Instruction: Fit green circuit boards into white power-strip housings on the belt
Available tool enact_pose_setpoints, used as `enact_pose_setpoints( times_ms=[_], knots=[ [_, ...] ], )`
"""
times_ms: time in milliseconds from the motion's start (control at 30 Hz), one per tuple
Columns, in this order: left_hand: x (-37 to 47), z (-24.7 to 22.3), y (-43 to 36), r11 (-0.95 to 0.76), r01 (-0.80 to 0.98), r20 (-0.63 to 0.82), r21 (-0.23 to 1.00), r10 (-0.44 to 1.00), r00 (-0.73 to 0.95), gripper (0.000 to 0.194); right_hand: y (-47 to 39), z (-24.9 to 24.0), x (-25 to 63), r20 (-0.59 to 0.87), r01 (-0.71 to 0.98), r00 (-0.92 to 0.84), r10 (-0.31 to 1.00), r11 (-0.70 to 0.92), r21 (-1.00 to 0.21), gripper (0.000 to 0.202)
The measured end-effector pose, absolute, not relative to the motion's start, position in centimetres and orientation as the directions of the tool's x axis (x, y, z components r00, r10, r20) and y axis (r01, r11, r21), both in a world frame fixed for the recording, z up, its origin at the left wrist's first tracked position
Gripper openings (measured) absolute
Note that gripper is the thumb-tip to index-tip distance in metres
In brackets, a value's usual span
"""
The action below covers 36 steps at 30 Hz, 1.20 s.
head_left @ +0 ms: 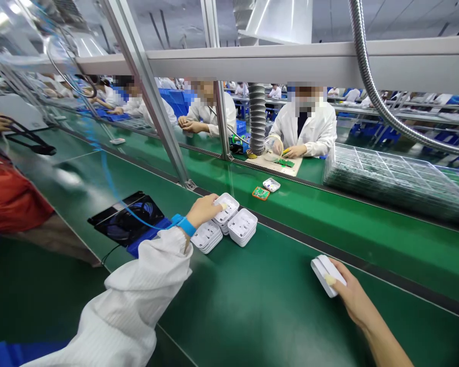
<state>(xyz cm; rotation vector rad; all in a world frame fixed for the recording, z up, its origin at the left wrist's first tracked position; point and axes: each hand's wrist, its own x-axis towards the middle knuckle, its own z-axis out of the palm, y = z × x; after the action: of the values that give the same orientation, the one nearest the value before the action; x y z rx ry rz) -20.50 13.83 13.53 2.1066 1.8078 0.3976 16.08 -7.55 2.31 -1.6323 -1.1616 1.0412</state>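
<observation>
My left hand, with a blue wrist strap around its wrist, grips the edge of a white plastic casing on top of a stack. Its thumb wears a pale finger cot and presses on the casing; the other fingers are partly hidden behind it. Two more stacks of white casings stand right beside, their insides facing up. Off to the right, my right hand holds white plastic casings tilted on edge, seemingly two together, above the green bench. Its thumb also has a finger cot.
Across the green belt lie an orange-edged circuit board and another white casing. Clear trays are piled at the right. A metal post rises behind the stacks. A black tray sits left; co-workers sit opposite.
</observation>
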Motion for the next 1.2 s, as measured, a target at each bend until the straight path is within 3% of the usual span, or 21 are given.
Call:
enact_pose_setpoints(
  times_ms=[67, 133, 267, 333, 400, 467, 500, 567, 633, 733, 800, 900, 1000, 1100, 1200],
  knots=[
    [-20.3, 13.0, 14.1, -0.145, 0.919, -0.038, 0.366, 0.985, 0.170, 0.030, -7.7, 2.5, 16.0, -0.153, 0.253, 0.216, 0.964, -0.206, -0.945, 0.061],
    [-20.3, 12.8, 14.1, -0.158, 0.933, 0.020, 0.323, 0.987, 0.160, 0.031, -7.8, 2.9, 15.7, -0.151, 0.244, 0.198, 0.968, -0.198, -0.949, 0.062],
    [-19.6, 13.4, 10.7, -0.308, 0.908, 0.430, 0.285, 0.887, 0.167, 0.040, -8.1, 3.8, 14.4, -0.158, 0.187, 0.125, 0.979, -0.180, -0.966, 0.061],
    [-17.8, 13.4, 6.9, -0.483, 0.815, 0.530, 0.321, 0.804, 0.269, 0.037, -8.3, 4.1, 13.3, -0.175, 0.149, 0.064, 0.982, -0.183, -0.972, 0.061],
    [-15.2, 12.5, 2.3, -0.686, 0.643, 0.501, 0.342, 0.712, 0.493, 0.039, -8.6, 4.1, 11.9, -0.190, 0.093, -0.038, 0.981, -0.186, -0.978, 0.058],
    [-12.2, 10.8, -1.8, -0.867, 0.379, 0.367, 0.324, 0.484, 0.794, 0.050, -9.0, 4.0, 10.4, -0.202, 0.000, -0.164, 0.965, -0.205, -0.979, 0.053],
    [-10.8, 9.7, -3.4, -0.891, 0.297, 0.309, 0.342, 0.406, 0.860, 0.052, -9.1, 3.8, 9.8, -0.209, -0.052, -0.222, 0.952, -0.225, -0.973, 0.050],
    [-8.5, 7.6, -5.1, -0.862, 0.298, 0.242, 0.410, 0.418, 0.876, 0.040, -9.2, 3.5, 9.2, -0.228, -0.152, -0.283, 0.932, -0.278, -0.948, 0.046],
    [-7.1, 5.8, -4.7, -0.786, 0.397, 0.201, 0.474, 0.536, 0.820, 0.037, -9.0, 3.2, 9.3, -0.253, -0.209, -0.226, 0.941, -0.301, -0.930, 0.044],
    [-6.4, 4.0, -1.3, -0.604, 0.567, 0.208, 0.560, 0.765, 0.609, 0.039, -8.4, 2.5, 10.7, -0.235, -0.197, 0.038, 0.971, -0.224, -0.954, 0.042],
    [-6.4, 3.2, 1.5, -0.506, 0.654, 0.199, 0.562, 0.850, 0.487, 0.035, -7.9, 2.1, 11.7, -0.212, -0.158, 0.168, 0.963, -0.186, -0.970, 0.039],
    [-6.4, 2.3, 4.8, -0.371, 0.770, 0.125, 0.519, 0.924, 0.361, 0.033, -7.6, 1.6, 12.4, -0.216, -0.134, 0.229, 0.949, -0.189, -0.973, 0.036],
    [-6.3, 1.8, 5.5, -0.481, 0.745, 0.362, 0.462, 0.869, 0.337, 0.037, -7.4, 1.0, 12.5, -0.219, -0.104, 0.238, 0.946, -0.199, -0.974, 0.033],
    [-5.5, 1.7, 3.3, -0.730, 0.570, 0.640, 0.377, 0.650, 0.410, 0.039, -6.4, 0.2, 12.3, -0.168, -0.100, 0.308, 0.936, -0.144, -0.985, 0.032],
    [-3.6, 2.0, -0.2, -0.886, 0.331, 0.671, 0.325, 0.463, 0.580, 0.039, -4.6, -0.2, 12.1, -0.054, 0.001, 0.408, 0.912, -0.059, -0.998, 0.028]
  ],
)
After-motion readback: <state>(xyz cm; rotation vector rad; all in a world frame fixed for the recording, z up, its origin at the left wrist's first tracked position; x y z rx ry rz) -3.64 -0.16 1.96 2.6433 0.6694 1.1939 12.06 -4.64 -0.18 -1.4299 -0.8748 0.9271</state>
